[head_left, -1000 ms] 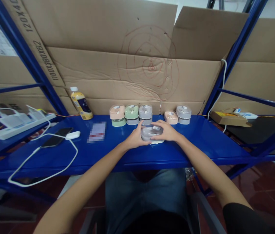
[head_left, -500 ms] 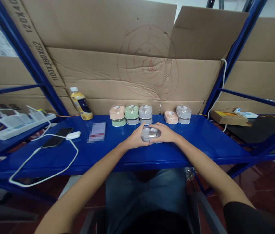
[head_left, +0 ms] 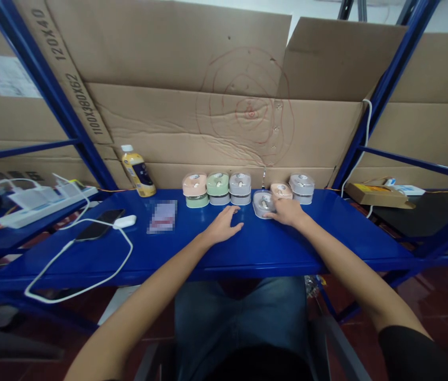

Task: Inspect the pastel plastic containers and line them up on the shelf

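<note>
A small grey lidded box (head_left: 262,205) with a clear top is gripped at its right side by my right hand (head_left: 287,211), low over the blue table. My left hand (head_left: 224,224) is apart from it, fingers spread and holding nothing. Behind my left hand stand stacked boxes of the same kind: a pink box (head_left: 194,184) on a green one, a green box (head_left: 217,183) on a grey one, and a grey box (head_left: 240,183) on another grey one. Beyond my right hand are a single pink box (head_left: 281,191), partly hidden, and a grey stack (head_left: 302,186).
The blue table (head_left: 208,254) backs onto a cardboard wall (head_left: 168,116). Toward the left are a yellow drink bottle (head_left: 139,172), a blurred-out card (head_left: 162,216), a phone (head_left: 100,224) and a white cable (head_left: 131,248). An open carton (head_left: 378,196) lies far right.
The grey box, held between both hands before, has moved away and to the right in my right hand. My left hand has let go of it. The view has shifted slightly.
</note>
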`<state>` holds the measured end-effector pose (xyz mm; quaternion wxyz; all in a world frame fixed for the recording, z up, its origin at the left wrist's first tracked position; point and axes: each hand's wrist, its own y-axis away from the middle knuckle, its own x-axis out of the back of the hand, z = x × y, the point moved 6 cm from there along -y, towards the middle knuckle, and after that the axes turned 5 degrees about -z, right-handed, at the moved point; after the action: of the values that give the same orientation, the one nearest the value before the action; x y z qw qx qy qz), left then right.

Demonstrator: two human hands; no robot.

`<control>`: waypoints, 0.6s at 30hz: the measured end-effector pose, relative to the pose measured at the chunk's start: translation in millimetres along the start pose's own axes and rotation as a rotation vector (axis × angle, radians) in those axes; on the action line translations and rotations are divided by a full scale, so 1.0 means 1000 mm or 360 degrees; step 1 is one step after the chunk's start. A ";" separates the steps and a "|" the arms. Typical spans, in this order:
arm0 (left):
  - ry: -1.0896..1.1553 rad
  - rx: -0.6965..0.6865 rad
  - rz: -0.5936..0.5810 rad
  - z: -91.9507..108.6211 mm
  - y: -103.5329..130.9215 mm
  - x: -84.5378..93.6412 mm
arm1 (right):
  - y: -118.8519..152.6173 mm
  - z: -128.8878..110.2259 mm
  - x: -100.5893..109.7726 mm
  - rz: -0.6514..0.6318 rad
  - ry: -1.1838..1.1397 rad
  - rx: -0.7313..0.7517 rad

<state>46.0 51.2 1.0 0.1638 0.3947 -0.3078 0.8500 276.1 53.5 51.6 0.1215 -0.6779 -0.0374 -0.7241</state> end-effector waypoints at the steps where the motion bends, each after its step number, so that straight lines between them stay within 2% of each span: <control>1: -0.0001 -0.0002 -0.0001 0.000 0.000 0.001 | -0.008 -0.001 0.001 0.0032 0.0026 -0.0020; 6: -0.0024 -0.0038 -0.0031 0.002 0.000 0.001 | -0.033 -0.011 0.015 0.0233 0.0015 -0.0154; 10: -0.0048 -0.0023 -0.0040 0.002 -0.001 -0.001 | -0.047 -0.042 0.032 0.0357 -0.0165 -0.0169; 13: -0.0078 -0.0001 -0.0022 0.001 -0.001 -0.001 | -0.067 -0.071 0.040 0.0415 -0.0297 -0.0245; 18: -0.0093 0.0014 -0.0018 0.000 -0.002 -0.001 | -0.102 -0.099 0.038 0.0446 -0.0410 -0.0488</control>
<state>47.7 52.6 1.2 0.1578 0.4220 -0.3066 0.8385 155.1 125.7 93.0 0.1105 -0.7737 0.1522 -0.6050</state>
